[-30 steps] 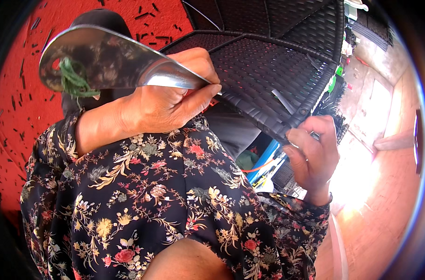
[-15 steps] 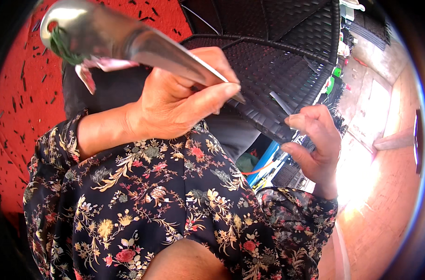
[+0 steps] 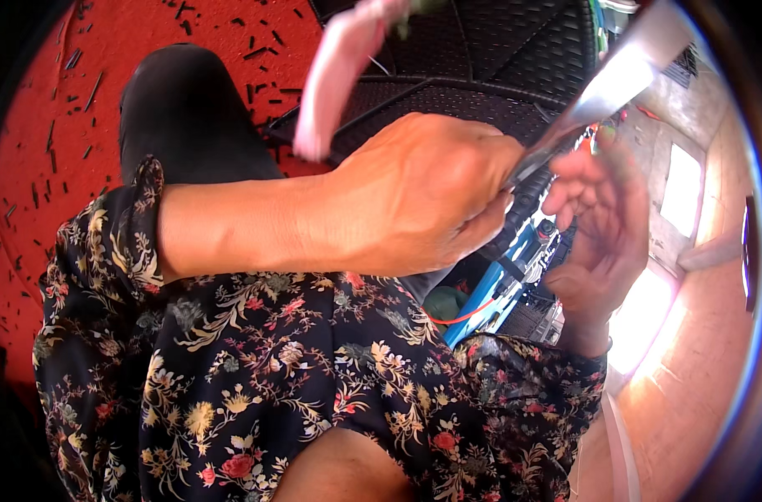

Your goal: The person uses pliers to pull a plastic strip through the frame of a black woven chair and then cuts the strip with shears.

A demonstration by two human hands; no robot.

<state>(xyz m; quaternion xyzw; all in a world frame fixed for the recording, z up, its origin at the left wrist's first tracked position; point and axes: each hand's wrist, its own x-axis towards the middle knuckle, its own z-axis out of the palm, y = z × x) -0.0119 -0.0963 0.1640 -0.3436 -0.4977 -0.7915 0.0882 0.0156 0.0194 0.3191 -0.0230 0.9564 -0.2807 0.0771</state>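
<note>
My left hand (image 3: 431, 192) is closed round the narrow end of a shiny tapered metal tool (image 3: 619, 84), somewhat like a shoehorn. The tool's broad end points up to the right. A blurred pink cloth strip (image 3: 331, 84) hangs in the air above my left wrist; where it is fastened is hard to make out. My right hand (image 3: 598, 230) is raised just right of the left, its fingers curled and the thumb apart, nothing visible in it. Beyond my hands stands a black woven wicker piece (image 3: 481, 50), its near edge partly hidden by my left hand.
Red cloth or carpet (image 3: 30, 167) strewn with small black scraps lies at the left. My dark-clad knee (image 3: 184, 109) juts over it. Below the wicker, a blue-edged item (image 3: 502, 289) and an orange cord (image 3: 473, 314) show. Pale floor (image 3: 690, 368) spreads at the right.
My left hand has moved right and turned over, swinging the tool's broad end from upper left to upper right. The pink strip swings along. My right hand has drawn back from the wicker edge.
</note>
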